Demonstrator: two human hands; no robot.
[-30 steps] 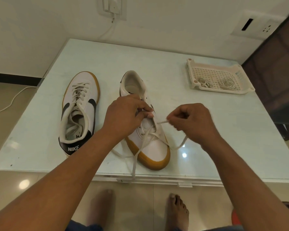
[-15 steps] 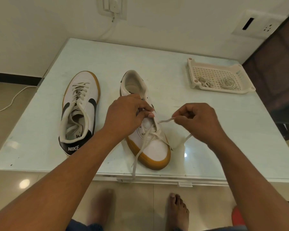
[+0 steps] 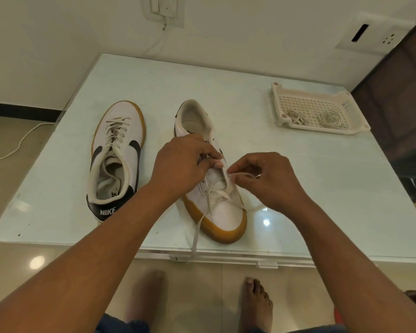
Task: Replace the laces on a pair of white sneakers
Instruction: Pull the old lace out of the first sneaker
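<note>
Roughly midway: one sneaker threaded, the other barely begun

Your left hand (image 3: 180,164) is curled over the eyelet row of the half-laced sneaker (image 3: 226,212), fingertips pinching the edge of its upper to steady it. Your right hand (image 3: 269,179) pinches one end of the lace (image 3: 198,230) just beside that row, fingers bent round it. Only the eyelets nearest the toe carry lace. The rows above look bare, and the other end trails off the near edge of the table (image 3: 202,80). This shoe sits mid-table, toe toward you.

The laced sneaker (image 3: 120,131) lies to its left, threaded to the top but loose and untied; you cannot tell whether its laces are new. Coiled laces (image 3: 329,118) rest in the tray (image 3: 274,90) far right. By my judgement, most of this shoe's threading and both knots remain.
</note>
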